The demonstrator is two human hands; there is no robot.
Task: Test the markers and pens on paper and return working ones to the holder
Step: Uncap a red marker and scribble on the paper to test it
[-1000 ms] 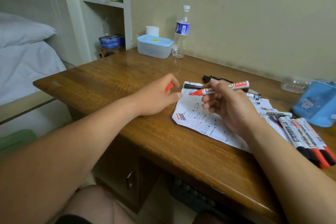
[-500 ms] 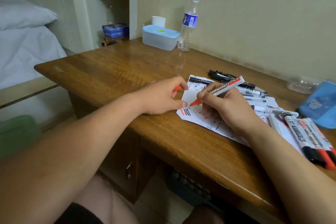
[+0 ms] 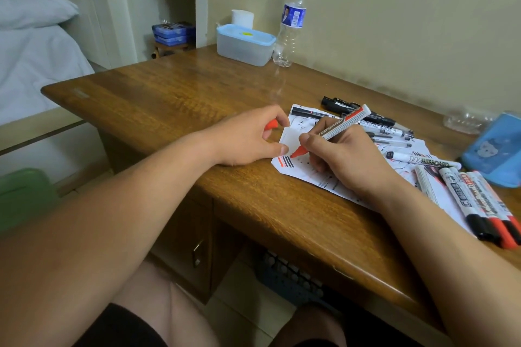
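Red marker (image 3: 342,124) sits in the right hand's (image 3: 346,158) writing grip, tip on the paper (image 3: 290,170) mid-frame. The left hand (image 3: 245,138) pinches its cap (image 3: 272,124). The paper's corner lies near the table (image 3: 197,93) edge, so a hard stroke could drag it or ink the wood. Open room is upper left, and the blue holder (image 3: 496,149) is far right.
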